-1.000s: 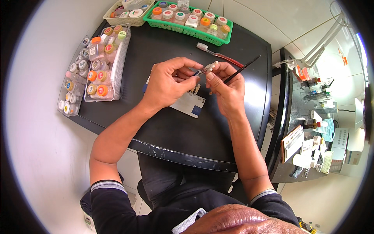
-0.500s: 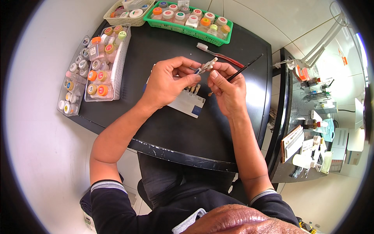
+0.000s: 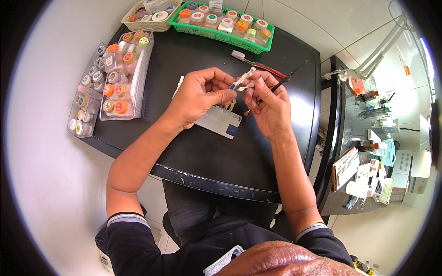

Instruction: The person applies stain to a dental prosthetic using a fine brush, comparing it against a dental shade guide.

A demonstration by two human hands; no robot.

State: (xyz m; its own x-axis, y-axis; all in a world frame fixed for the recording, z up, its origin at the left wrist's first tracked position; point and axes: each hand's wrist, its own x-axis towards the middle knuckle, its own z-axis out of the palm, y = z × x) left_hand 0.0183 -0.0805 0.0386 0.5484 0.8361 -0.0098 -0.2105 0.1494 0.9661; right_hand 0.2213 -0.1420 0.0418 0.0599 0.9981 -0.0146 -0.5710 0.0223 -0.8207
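Note:
My left hand [image 3: 198, 94] pinches a slim whitish tab with a dark blue part [image 3: 242, 78], which looks like a tooth shade tab. A second small whitish piece [image 3: 245, 87] lies just below it, between the fingertips of both hands. My right hand [image 3: 270, 103], fingers curled, grips a thin black-handled brush [image 3: 282, 84]. Its handle slants up to the right, and a brownish tip shows below the fingers. Whether the right fingertips also hold the second piece is hard to tell. Beneath my hands lies a silver-grey shade guide holder [image 3: 215, 123] with several tabs along its far edge, partly covered by my left hand.
Beyond my hands lies a red-handled toothbrush [image 3: 260, 65] on the black table [image 3: 198, 158]. A green basket [image 3: 221, 36] of jars stands at the back, beside a cream basket [image 3: 170, 24]. Clear trays [image 3: 138, 99] of capped bottles line the left. A cluttered side counter [image 3: 336, 202] is at right.
The two whitish pieces, close together before, now show more apart. My right thumb has straightened upward and the brush has shifted slightly. My left hand has barely moved.

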